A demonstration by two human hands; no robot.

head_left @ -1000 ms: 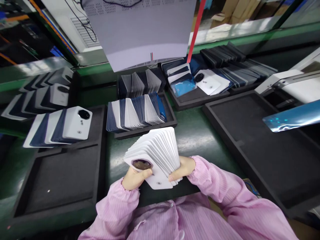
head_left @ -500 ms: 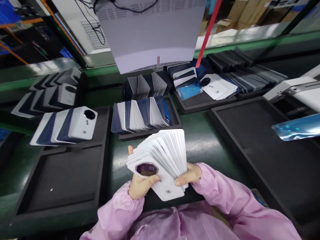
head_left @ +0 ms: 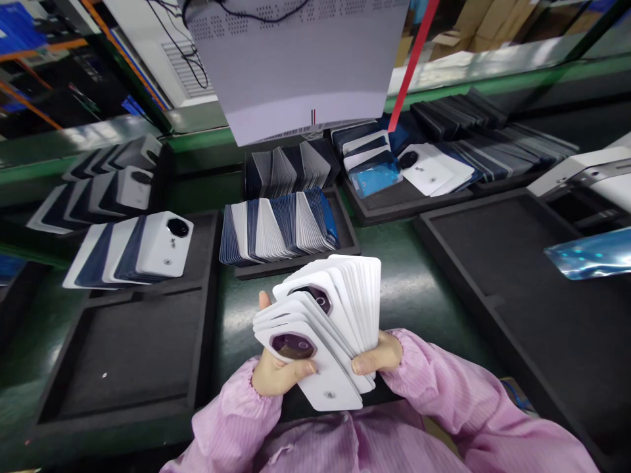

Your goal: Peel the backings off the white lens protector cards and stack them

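A fanned stack of white phone back covers (head_left: 328, 384) is held low in front of my chest. My left hand (head_left: 280, 373) grips the nearest few covers, its thumb on the front one beside a dark oval camera window. Around the right edge of the fan closes my right hand (head_left: 382, 355), thumb on the front of the rear bunch (head_left: 362, 295). A gap shows between the two bunches, where a second camera window is partly exposed. The remaining fingers of both hands are mostly hidden behind the covers.
Beyond my hands a black foam tray (head_left: 296, 266) bears blue and white covers in a row. On the left is another black tray (head_left: 133, 355) with covers at its back. A large dark tray (head_left: 493, 263) lies at right, with a shiny blue film piece (head_left: 591, 253). A grey panel (head_left: 300, 72) hangs overhead.
The fan has split into two bunches: the front few covers have separated from the rest, baring a second camera window. The rear bunch and my right hand have shifted slightly right.
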